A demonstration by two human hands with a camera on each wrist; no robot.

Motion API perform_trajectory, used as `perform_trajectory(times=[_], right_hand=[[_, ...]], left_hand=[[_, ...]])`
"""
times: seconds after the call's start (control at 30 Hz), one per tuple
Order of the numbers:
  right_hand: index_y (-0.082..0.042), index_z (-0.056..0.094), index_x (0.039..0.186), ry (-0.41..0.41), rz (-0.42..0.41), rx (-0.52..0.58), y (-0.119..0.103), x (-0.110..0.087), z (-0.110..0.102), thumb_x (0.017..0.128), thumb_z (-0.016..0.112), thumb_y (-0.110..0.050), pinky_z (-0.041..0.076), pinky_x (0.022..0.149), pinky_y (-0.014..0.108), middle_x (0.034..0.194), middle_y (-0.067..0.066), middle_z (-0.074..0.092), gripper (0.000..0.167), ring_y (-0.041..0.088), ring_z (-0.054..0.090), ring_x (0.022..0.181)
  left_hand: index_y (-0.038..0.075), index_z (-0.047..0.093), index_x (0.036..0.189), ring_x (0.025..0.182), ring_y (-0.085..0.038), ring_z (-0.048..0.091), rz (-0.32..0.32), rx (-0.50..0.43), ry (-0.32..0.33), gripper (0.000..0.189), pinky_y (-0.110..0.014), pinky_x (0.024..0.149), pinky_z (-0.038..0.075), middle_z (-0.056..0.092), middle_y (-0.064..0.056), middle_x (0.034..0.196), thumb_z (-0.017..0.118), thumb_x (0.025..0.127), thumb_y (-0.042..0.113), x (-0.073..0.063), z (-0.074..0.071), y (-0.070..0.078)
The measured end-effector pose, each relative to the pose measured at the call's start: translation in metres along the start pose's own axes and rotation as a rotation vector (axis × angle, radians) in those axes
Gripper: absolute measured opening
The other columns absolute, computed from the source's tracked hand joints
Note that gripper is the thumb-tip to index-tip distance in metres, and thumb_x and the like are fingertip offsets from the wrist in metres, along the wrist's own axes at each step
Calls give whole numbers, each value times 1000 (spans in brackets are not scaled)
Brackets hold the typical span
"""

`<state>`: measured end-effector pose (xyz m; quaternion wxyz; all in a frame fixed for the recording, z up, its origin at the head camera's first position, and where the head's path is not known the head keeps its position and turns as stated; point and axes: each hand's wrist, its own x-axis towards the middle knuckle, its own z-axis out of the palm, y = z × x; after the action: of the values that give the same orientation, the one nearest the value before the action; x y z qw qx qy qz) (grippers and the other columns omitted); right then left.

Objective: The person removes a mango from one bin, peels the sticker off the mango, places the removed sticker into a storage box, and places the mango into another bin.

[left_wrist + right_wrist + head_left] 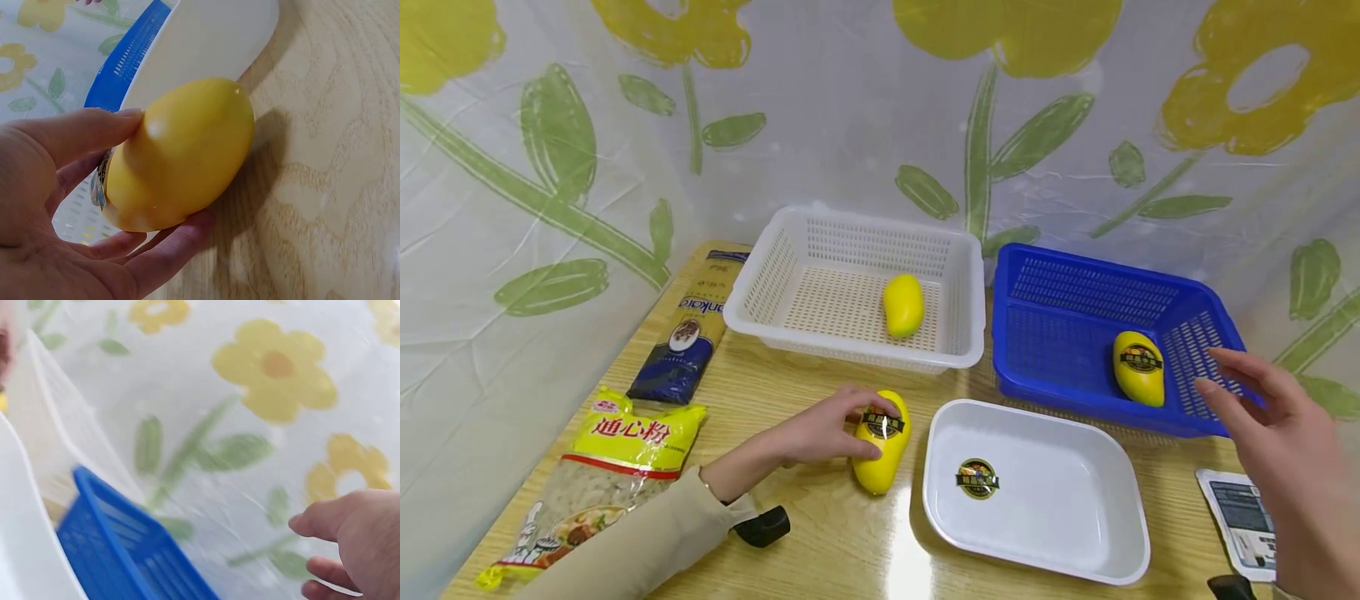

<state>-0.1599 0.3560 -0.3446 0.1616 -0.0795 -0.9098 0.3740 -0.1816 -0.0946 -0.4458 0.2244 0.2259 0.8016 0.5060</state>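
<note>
In the head view my left hand (pixel 823 427) grips a yellow mango (pixel 887 462) just left of the white tray (pixel 1060 492). Thumb and fingers wrap its sides, and a dark label shows on its upper face. The left wrist view shows the same mango (pixel 187 150) close up over the wooden table. My right hand (pixel 1281 433) holds nothing, its fingers parted beside the right end of the blue basket (pixel 1052 333). Another labelled mango (pixel 1131 379) lies inside that basket. A third mango (pixel 903 306) sits in the white basket (pixel 853 346).
A round dark sticker (pixel 977 479) lies on the tray's floor. At the left are a blue and gold packet (pixel 681 342) and a yellow-topped clear bag (pixel 617 467). A white and grey pouch (pixel 1240 517) lies beneath my right hand. A flowered curtain (pixel 835 125) hangs behind the baskets.
</note>
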Motion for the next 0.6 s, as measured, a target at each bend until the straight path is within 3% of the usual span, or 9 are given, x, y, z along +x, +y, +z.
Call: perform_trajectory(times=[0.07,0.13,0.3,0.6], right_hand=[[-19,51,143,-83,-54,-1,-12,-3,5,98,61,-25,38,82,1,132,-13,49,46,-9,48,107],[-16,54,139,-144,-122,24,-21,-4,10,96,63,-23,40,77,1,124,-18,50,44,-14,48,99],[-10,59,132,-236,-257,102,-36,-5,27,93,67,-11,44,77,4,121,-17,53,39,-10,56,98],[-10,59,132,-370,-336,118,-56,-7,50,95,65,-14,44,83,6,122,-9,54,37,-4,51,108]], left_hand=[[16,62,123,124,-30,40,-5,-1,-1,41,-52,105,36,45,-10,132,76,85,14,0,1,0],[15,62,123,124,-29,39,-8,-3,-2,41,-51,106,35,46,-9,132,76,85,13,0,1,0],[15,62,123,125,-29,40,-17,-10,7,41,-50,106,35,46,-10,133,76,84,12,-2,2,0],[14,60,128,128,-27,44,28,40,18,44,-48,107,37,52,-7,137,74,86,13,-3,1,-1]])
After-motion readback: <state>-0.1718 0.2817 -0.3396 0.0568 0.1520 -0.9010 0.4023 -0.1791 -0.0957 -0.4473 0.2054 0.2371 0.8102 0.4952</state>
